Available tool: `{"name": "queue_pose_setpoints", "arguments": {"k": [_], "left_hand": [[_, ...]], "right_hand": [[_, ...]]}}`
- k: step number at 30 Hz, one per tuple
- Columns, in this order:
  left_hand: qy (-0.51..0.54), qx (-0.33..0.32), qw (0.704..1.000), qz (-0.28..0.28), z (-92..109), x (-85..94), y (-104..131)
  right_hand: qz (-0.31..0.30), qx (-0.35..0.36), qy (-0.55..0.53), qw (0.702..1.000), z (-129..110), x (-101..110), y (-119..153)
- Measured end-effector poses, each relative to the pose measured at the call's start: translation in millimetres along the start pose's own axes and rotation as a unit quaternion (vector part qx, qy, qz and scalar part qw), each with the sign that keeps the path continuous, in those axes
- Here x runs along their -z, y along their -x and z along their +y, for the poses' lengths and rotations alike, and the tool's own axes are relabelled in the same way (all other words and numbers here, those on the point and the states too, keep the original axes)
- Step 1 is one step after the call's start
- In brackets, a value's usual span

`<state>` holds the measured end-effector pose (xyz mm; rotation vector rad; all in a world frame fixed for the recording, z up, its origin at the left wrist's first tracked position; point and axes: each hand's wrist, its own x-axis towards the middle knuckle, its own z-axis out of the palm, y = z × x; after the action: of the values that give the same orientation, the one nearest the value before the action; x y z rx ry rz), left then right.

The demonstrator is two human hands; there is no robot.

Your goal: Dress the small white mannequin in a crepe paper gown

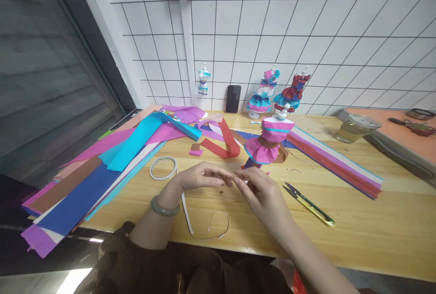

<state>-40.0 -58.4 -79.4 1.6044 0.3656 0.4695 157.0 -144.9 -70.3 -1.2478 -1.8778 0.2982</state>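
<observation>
My left hand point(206, 176) and my right hand point(260, 189) meet fingertip to fingertip above the table's near middle. Both are closed in a pinch; whatever lies between the fingertips is too small or hidden to name. Just behind them stands a small dress form point(272, 137) in a pink crepe paper dress with a brown waistband and blue trim. A roll of white double-sided tape point(163, 168) lies left of my left hand, and a thin white strip point(186, 214) trails below the wrist. To the right of my right hand lie yellow-and-black thread snips point(309, 205).
Coloured crepe paper strips point(81, 198) spread over the left side; a red strip point(225, 142) curls mid-table. More folded strips point(337, 162) lie right. Along the wall stand dress forms point(262, 94) and a phone point(233, 99). A plastic cup point(357, 128) sits far right.
</observation>
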Motion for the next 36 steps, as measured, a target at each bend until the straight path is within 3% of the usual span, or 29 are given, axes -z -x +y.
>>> {"name": "queue_pose_setpoints", "arguments": {"k": [10,16,19,21,25,28,30,32,36], "left_hand": [[-0.002,0.026,1.000,-0.001,-7,-2.0,-2],[0.007,0.043,0.999,0.006,-4,-3.9,-4],[-0.026,0.046,0.997,0.056,-6,-0.3,-4],[-0.041,0.037,0.989,0.138,-8,2.9,-6],[-0.096,0.005,0.946,0.311,-3,1.9,-18],[-0.160,-0.027,0.910,0.382,10,-10.5,-32],[-0.232,-0.060,0.876,0.419,23,-23.1,-43],[-0.295,-0.097,0.843,0.440,38,-36.7,-53],[-0.385,-0.150,0.794,0.447,69,-59.2,-79]], "right_hand": [[-0.022,0.022,0.063,0.998,4,-4,0],[0.012,0.078,0.009,0.997,10,0,4],[0.061,0.104,-0.047,0.992,18,13,9],[0.099,0.096,-0.074,0.988,27,25,14],[0.188,-0.010,-0.122,0.974,53,43,30],[0.260,-0.123,-0.170,0.943,69,42,39],[0.292,-0.162,-0.200,0.921,73,38,42],[0.291,-0.165,-0.217,0.917,73,33,43],[0.236,-0.109,-0.198,0.945,73,28,44]]}}
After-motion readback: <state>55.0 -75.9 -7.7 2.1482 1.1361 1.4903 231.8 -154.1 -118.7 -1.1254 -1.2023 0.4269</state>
